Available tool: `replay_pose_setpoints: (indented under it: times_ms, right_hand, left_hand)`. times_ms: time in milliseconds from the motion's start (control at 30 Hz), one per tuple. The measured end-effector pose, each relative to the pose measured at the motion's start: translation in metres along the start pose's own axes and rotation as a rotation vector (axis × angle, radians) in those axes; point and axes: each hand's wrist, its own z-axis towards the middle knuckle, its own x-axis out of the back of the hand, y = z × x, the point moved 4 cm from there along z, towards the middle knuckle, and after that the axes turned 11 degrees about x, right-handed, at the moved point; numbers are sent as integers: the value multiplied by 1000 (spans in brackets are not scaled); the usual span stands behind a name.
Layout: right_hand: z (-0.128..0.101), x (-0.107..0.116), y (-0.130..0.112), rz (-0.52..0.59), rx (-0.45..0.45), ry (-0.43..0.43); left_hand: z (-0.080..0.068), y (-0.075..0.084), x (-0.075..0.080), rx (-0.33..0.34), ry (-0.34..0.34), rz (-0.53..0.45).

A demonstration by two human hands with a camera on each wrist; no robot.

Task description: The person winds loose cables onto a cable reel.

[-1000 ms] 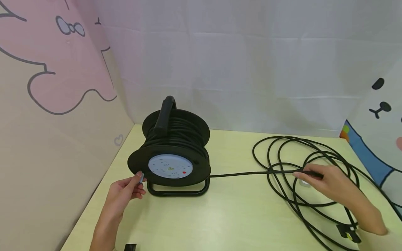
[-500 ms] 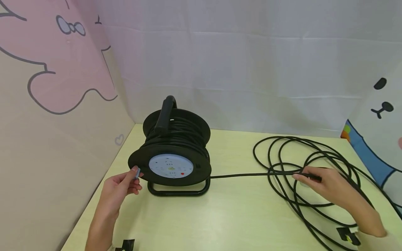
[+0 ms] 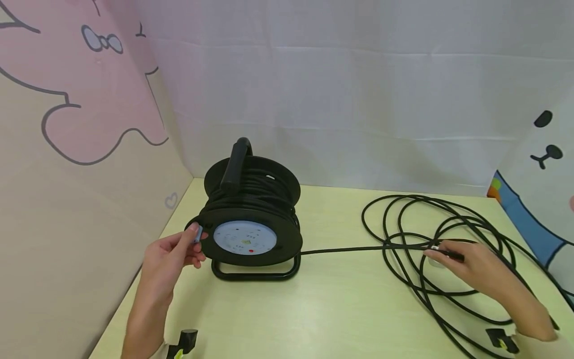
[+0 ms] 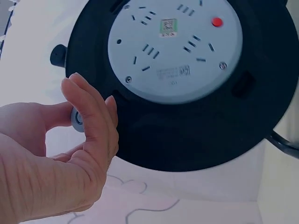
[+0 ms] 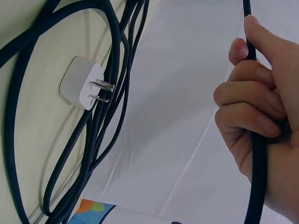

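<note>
the small grey knob [image 4: 77, 119] on the rim of the cable reel [image 3: 251, 219] is mostly hidden between the thumb and the fingers [image 4: 96, 116] of the left hand [image 3: 172, 257], which pinch it; only a little grey shows in the left wrist view. the reel stands upright on its black frame just beside these fingers, and its pale socket plate [image 4: 175, 46] with a red button [image 4: 216, 22] is a little blurred, so the small marks are hard to read. the back side of the reel is hidden by the wound cable.

the right hand [image 3: 482, 271] has its fingers [image 5: 247, 105] curled around the black cable [image 3: 345, 249], which runs straight from these fingers to the reel. where the cable goes inside the palm cannot be seen. under and around this hand lie the loose loops [image 3: 430, 219] of the same cable on the yellow-green table [image 3: 332, 309], some crossing the straight part. a white plug [image 5: 80, 88] with two metal pins lies among the loops just beside the fingers; in the head view the hand covers most of it. both wrist cameras are cut off at the lower edge. a white curtain [image 3: 358, 99] and cartoon panels [image 3: 67, 99] stand behind.
</note>
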Motion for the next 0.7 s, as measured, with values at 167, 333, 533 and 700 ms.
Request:
replay_pose_setpoints:
  times_ms: [167, 333, 533, 700]
  right_hand:
    - [-4, -1, 6, -28, -39, -28]
    - [-6, 0, 9, -30, -72, -52]
    - [-7, -4, 9, -22, -65, -55]
    - [-4, -7, 6, -7, -43, -46]
  left_hand:
    - [-7, 11, -9, -31, 14, 20]
    - [-15, 20, -20, -87, -6, 38]
    - [-21, 28, -37, -143, -53, 61]
    - [-25, 33, -50, -164, -94, 68]
